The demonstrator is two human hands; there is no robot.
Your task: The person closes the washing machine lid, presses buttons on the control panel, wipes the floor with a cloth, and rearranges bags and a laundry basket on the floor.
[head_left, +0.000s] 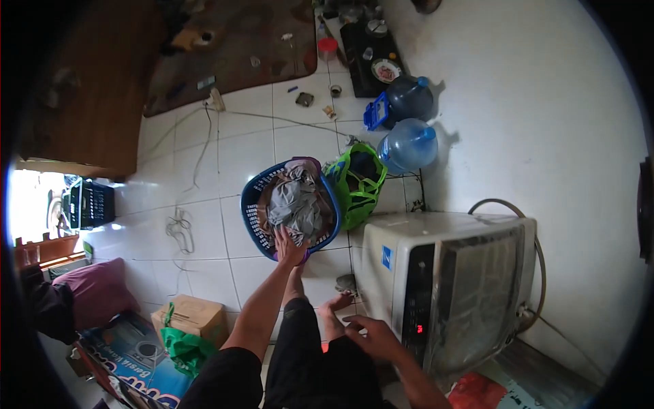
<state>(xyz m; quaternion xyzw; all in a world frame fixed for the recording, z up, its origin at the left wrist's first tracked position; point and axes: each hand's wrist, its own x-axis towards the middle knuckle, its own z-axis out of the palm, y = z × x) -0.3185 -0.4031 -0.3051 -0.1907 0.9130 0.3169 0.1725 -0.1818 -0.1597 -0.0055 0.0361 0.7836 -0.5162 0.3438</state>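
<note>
A blue laundry basket (pixel 249 217) with purple handles stands on the tiled floor in front of me, filled with crumpled clothes (pixel 297 204), mostly grey. My left hand (pixel 289 248) reaches over its near rim, fingers stretched out and touching the clothes. Lower down, my right hand (pixel 373 337) hangs by my knee with its fingers apart and nothing in them. Close to it, on the right, is a washing machine (pixel 409 238) with a red lit display (pixel 419 328). Against the basket's right side leans a green bag (pixel 357 198) with dark contents.
Two large water bottles (pixel 409 146) stand by the wall. A hose (pixel 538 266) curves behind the machine. Cables (pixel 178 232) trail over the tiles. On the left are a cardboard box (pixel 194 315), a green plastic bag (pixel 184 349) and a purple cushion (pixel 99 290). A rug (pixel 238 48) lies farther off.
</note>
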